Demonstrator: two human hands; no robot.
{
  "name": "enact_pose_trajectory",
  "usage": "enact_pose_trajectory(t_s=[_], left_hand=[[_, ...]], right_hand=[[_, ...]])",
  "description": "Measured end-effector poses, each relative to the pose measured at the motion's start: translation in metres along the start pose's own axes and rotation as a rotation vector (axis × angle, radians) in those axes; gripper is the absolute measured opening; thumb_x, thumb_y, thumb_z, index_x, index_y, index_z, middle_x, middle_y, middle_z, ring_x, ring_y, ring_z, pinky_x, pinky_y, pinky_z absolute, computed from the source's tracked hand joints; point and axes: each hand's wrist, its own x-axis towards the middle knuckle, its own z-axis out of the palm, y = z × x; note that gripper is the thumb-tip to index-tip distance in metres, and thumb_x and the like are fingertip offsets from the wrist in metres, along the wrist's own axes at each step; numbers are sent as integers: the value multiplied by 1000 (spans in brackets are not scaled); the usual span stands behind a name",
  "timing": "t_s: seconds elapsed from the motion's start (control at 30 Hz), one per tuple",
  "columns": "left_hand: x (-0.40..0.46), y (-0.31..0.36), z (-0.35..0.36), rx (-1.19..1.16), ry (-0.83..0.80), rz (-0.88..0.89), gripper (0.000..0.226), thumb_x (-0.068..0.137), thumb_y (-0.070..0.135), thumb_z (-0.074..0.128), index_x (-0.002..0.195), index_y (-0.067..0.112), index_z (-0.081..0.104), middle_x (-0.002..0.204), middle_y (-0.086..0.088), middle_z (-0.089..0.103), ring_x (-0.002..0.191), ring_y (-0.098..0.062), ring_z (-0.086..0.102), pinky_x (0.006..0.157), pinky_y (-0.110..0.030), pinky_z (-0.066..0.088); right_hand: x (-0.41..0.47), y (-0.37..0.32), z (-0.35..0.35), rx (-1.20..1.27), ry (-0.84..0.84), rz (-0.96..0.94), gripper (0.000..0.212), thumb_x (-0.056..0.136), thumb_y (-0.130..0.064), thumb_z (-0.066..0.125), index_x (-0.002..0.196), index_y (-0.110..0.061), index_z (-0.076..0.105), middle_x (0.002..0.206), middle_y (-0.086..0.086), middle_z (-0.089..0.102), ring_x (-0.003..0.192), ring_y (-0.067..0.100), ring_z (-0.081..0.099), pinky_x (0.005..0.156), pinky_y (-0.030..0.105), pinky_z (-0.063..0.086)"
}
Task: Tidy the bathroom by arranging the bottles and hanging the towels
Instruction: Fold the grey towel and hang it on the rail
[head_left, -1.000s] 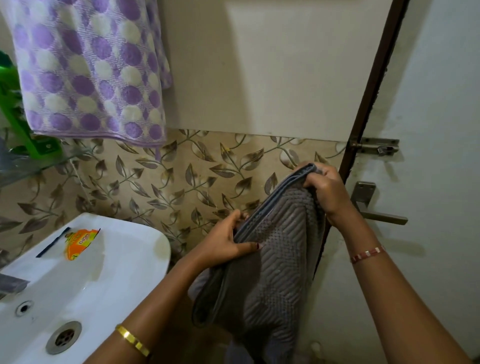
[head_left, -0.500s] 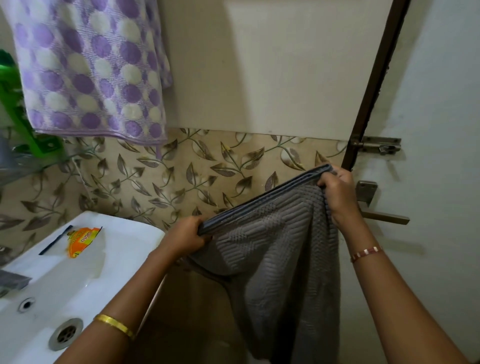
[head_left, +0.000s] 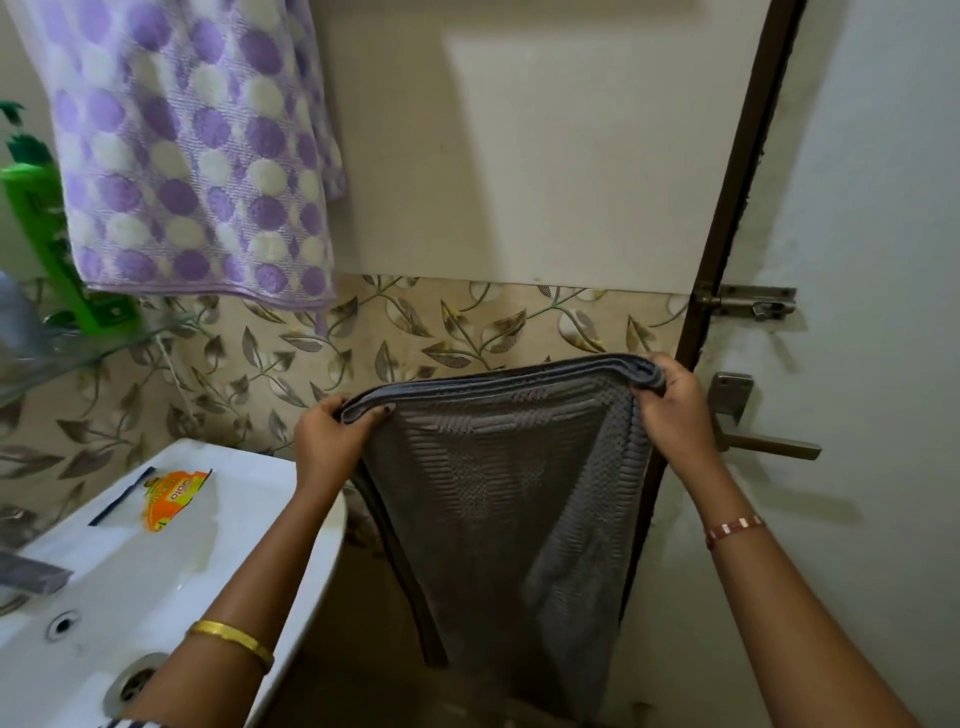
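Both hands (left (head_left: 327, 439), right (head_left: 672, 402)) pinch grey towel (head_left: 498, 493).

Sink: your white washbasin (head_left: 270, 499) sits at lower left, below the leaf-patterned tiles.
On its ledge: you have an orange sachet (head_left: 174, 499) lying flat, with a thin dark strip (head_left: 120, 496) just beside it on the left.
In the bowl: you can see the drain (head_left: 136, 683) and an overflow hole (head_left: 62, 623).
Glass shelf: at your far left a glass shelf (head_left: 104, 348) carries a green bottle (head_left: 52, 244), standing tilted.
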Motion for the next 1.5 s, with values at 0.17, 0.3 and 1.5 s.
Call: enact_pose_trajectory(t_s=[0.17, 0.3, 1.5], left_hand=[[7, 24, -15, -425, -265, -132, 28, 63, 40, 70, 85, 24, 65, 90, 0, 66, 91, -16, 61, 71, -25, 49], [17, 52, -24, -573, -337, -78, 33, 61, 38, 73, 89, 21, 68, 89, -1, 72, 91, -19, 64, 68, -24, 53], [-52, 174, 1, -563, -369, 284, 24, 76, 26, 70, 98, 21, 63, 96, -5, 70, 86, -17, 69, 73, -29, 58]], right_hand=[[5, -7, 3, -199, 134, -81, 24, 90, -12, 51, 113, -8, 56, 94, -5, 57, 91, 15, 56, 72, 24, 43], [15, -24, -3, 120, -29, -29, 12, 87, -19, 56, 94, -25, 64, 90, -13, 67, 87, 9, 64, 68, 18, 49], [-18, -152, 25, 125, 115, -399, 15, 77, -19, 71, 89, -17, 63, 79, -11, 64, 73, -8, 62, 61, 0, 44]])
